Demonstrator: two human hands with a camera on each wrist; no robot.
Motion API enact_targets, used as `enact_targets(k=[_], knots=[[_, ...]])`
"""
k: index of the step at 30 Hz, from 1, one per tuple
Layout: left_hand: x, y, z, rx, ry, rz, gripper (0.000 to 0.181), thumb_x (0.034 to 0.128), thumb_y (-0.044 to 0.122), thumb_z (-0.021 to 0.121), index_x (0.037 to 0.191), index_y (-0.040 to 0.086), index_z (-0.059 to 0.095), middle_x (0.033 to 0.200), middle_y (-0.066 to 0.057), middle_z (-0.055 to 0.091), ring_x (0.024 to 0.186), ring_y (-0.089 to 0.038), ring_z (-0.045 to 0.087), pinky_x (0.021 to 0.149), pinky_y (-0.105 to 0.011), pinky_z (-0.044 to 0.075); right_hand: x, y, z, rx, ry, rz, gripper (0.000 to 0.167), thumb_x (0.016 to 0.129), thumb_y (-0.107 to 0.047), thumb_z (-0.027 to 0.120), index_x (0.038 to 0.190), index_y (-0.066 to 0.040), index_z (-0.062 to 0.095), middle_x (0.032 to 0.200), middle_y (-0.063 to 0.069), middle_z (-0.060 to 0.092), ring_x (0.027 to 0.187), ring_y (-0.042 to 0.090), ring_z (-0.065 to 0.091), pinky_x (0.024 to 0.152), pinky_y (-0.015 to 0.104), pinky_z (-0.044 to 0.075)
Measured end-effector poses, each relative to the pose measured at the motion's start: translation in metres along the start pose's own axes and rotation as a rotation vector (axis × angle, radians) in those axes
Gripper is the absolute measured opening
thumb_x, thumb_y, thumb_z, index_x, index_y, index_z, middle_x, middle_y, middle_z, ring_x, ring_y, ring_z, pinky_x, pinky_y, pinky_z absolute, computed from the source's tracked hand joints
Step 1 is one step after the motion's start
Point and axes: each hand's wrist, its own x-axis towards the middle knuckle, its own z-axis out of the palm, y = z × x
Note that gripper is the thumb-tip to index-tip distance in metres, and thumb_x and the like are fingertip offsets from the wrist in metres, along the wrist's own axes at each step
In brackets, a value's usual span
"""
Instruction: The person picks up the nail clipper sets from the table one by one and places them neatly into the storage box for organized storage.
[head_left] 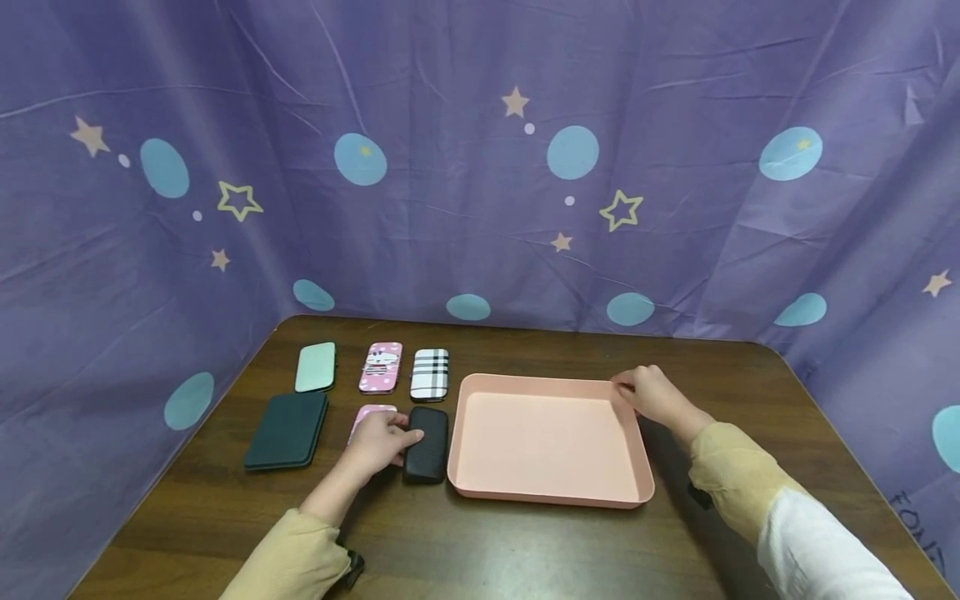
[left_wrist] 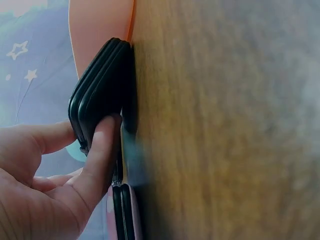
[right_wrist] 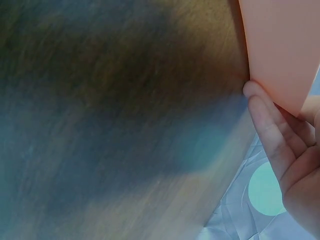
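In the head view a black case (head_left: 426,446) lies just left of the pink tray (head_left: 551,502). My left hand (head_left: 377,443) grips the case's left side between thumb and fingers; the left wrist view shows the thumb and a finger on the black case (left_wrist: 102,90). A pink case (head_left: 366,412) is partly hidden behind that hand. My right hand (head_left: 656,396) pinches the tray's far right corner, and in the right wrist view its fingers (right_wrist: 270,125) rest against the outside of the tray wall (right_wrist: 280,55).
Farther back stand a plaid case (head_left: 430,374), a pink case with a cat picture (head_left: 381,367) and a mint case (head_left: 316,367). A dark green square case (head_left: 287,431) lies at the left. A purple patterned curtain (head_left: 465,225) surrounds the wooden table (head_left: 525,550).
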Motion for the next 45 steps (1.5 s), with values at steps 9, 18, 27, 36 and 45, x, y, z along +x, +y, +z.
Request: enact_targets(k=[9, 18, 27, 36, 45], knots=[[-0.002, -0.003, -0.011, -0.069, 0.039, -0.002, 0.039, 0.0840, 0.012, 0.070, 0.116, -0.008, 0.058, 0.091, -0.019, 0.070, 0.058, -0.017, 0.064, 0.046, -0.030, 0.052, 0.001, 0.000, 0.001, 0.019, -0.007, 0.010, 0.017, 0.088, 0.001, 0.059, 0.099, 0.006, 0.070, 0.078, 0.015, 0.070, 0.040, 0.002, 0.050, 0.042, 0.019, 0.045], [-0.002, 0.011, -0.019, -0.141, 0.012, -0.050, 0.050, 0.0840, 0.025, 0.072, 0.123, -0.002, 0.057, 0.097, -0.015, 0.069, 0.066, -0.017, 0.067, 0.057, -0.032, 0.054, 0.000, 0.000, 0.002, -0.047, 0.036, -0.017, 0.015, 0.086, -0.001, 0.062, 0.095, 0.005, 0.071, 0.079, 0.015, 0.071, 0.048, 0.005, 0.054, 0.048, 0.022, 0.047], [-0.001, 0.030, -0.017, -0.309, -0.040, 0.015, 0.046, 0.0878, 0.016, 0.067, 0.125, -0.008, 0.052, 0.101, -0.021, 0.068, 0.076, -0.020, 0.069, 0.066, -0.036, 0.058, -0.001, 0.001, 0.004, -0.084, 0.077, -0.044, 0.012, 0.084, -0.001, 0.064, 0.092, 0.003, 0.072, 0.083, 0.016, 0.072, 0.067, 0.015, 0.064, 0.058, 0.031, 0.053], [-0.001, 0.047, -0.005, -0.401, -0.114, 0.018, 0.046, 0.0881, 0.012, 0.066, 0.127, -0.008, 0.049, 0.100, -0.020, 0.067, 0.077, -0.020, 0.068, 0.068, -0.034, 0.058, 0.000, 0.001, 0.003, -0.060, 0.054, -0.013, 0.013, 0.084, 0.000, 0.064, 0.093, 0.004, 0.072, 0.084, 0.016, 0.072, 0.060, 0.011, 0.056, 0.053, 0.026, 0.047], [0.003, 0.064, 0.014, -0.413, -0.168, 0.047, 0.045, 0.0867, 0.009, 0.066, 0.124, -0.012, 0.050, 0.097, -0.019, 0.069, 0.068, -0.016, 0.066, 0.065, -0.032, 0.058, 0.001, -0.002, 0.003, -0.061, 0.064, -0.030, 0.013, 0.083, 0.001, 0.064, 0.092, 0.005, 0.072, 0.083, 0.016, 0.072, 0.059, 0.010, 0.054, 0.052, 0.024, 0.047]])
